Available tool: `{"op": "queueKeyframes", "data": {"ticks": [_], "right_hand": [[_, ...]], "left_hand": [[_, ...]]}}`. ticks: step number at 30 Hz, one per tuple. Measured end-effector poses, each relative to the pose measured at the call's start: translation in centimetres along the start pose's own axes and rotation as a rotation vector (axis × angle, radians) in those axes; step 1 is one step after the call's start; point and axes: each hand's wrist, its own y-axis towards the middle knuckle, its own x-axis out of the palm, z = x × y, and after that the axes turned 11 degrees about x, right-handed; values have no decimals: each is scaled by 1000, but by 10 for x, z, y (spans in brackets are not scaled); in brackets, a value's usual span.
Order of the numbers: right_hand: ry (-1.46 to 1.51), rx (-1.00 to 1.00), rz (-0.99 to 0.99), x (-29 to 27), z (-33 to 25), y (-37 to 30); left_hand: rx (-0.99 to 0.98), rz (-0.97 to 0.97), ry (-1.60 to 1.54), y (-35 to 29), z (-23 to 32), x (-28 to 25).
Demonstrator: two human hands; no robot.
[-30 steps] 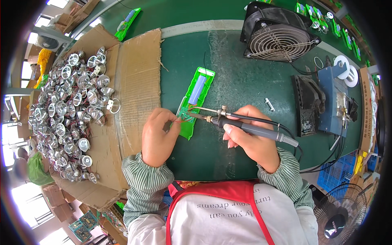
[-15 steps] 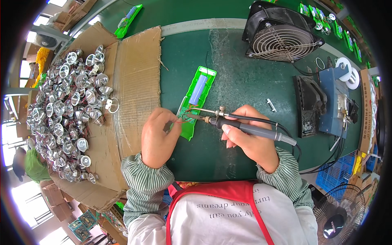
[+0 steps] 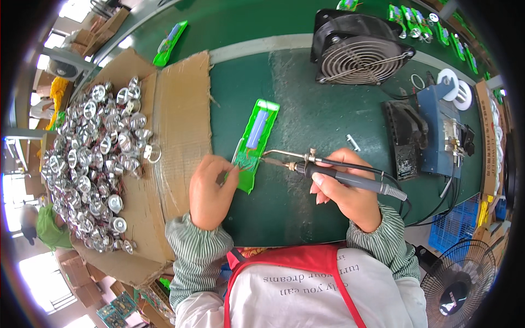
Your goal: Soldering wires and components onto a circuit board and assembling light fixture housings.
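Observation:
A long green circuit board [image 3: 256, 138] lies on the green table [image 3: 306, 93] in front of me. My left hand [image 3: 209, 190] pinches thin wires against the board's near end. My right hand [image 3: 345, 192] grips a soldering iron [image 3: 333, 174] with a dark handle, its metal tip touching the board's near end beside my left fingers.
A flattened cardboard box [image 3: 175, 126] on the left carries a heap of several shiny round metal parts [image 3: 95, 164]. A black fan [image 3: 363, 52] stands at the back. A blue soldering station [image 3: 445, 136] and black iron stand [image 3: 404, 139] sit at the right. More green boards [image 3: 170, 42] lie farther back.

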Motion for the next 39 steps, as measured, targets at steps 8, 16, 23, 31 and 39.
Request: {"op": "queueKeyframes", "data": {"ticks": [8, 16, 23, 31, 39], "right_hand": [[21, -63, 82, -23, -2, -5], [46, -145, 57, -39, -4, -4], [-9, -87, 129, -55, -10, 2], [122, -82, 211, -69, 0, 13], [71, -97, 119, -68, 3, 5]], "left_hand": [[210, -74, 352, -10, 25, 3], [212, 31, 34, 109, -6, -19], [121, -116, -140, 293, -15, 48], [184, 79, -244, 402, -36, 92], [-419, 90, 886, 371, -216, -50]]}}
